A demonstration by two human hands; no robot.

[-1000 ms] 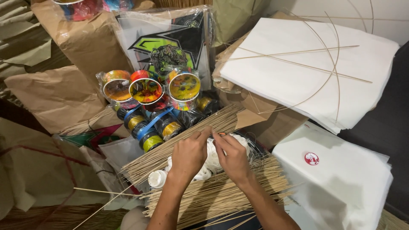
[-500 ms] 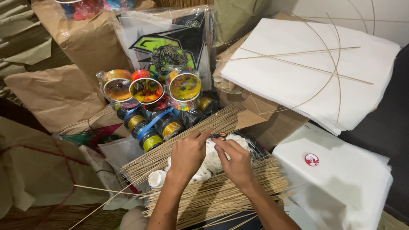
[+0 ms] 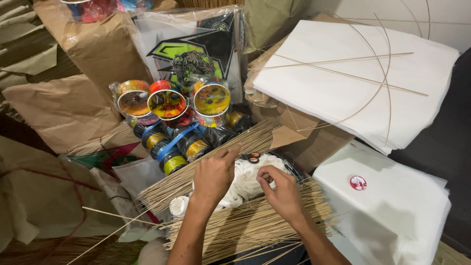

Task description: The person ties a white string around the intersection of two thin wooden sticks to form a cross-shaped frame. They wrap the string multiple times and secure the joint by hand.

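Head view, looking down: both hands work over a tangle of white string [image 3: 248, 179] that lies between two bundles of thin bamboo sticks. The left hand [image 3: 214, 176] rests on the string's left part, fingers loosely curled with the index finger stretched out toward the small orange-handled scissors [image 3: 253, 157] just beyond the string. The right hand [image 3: 281, 192] sits on the string's right edge, thumb and forefinger pinched together on a strand — the other fingers are curled in. The upper stick bundle [image 3: 196, 174] slants from lower left up to the right under the left hand; the lower bundle [image 3: 255, 228] spreads beneath the right wrist, touching the string's near side.

Behind the hands stands a cluster of colourful spools wrapped in clear plastic [image 3: 169, 105], with blue-and-yellow reels [image 3: 171, 147] just in front of them. A printed kite in a plastic sleeve [image 3: 191, 49] leans behind the spools. To the right lies a stack of white paper sheets [image 3: 343, 93] with thin bent sticks across it — a second white stack [image 3: 392, 211] lies nearer, beside the right forearm. Brown paper [image 3: 64, 108] covers the left side.
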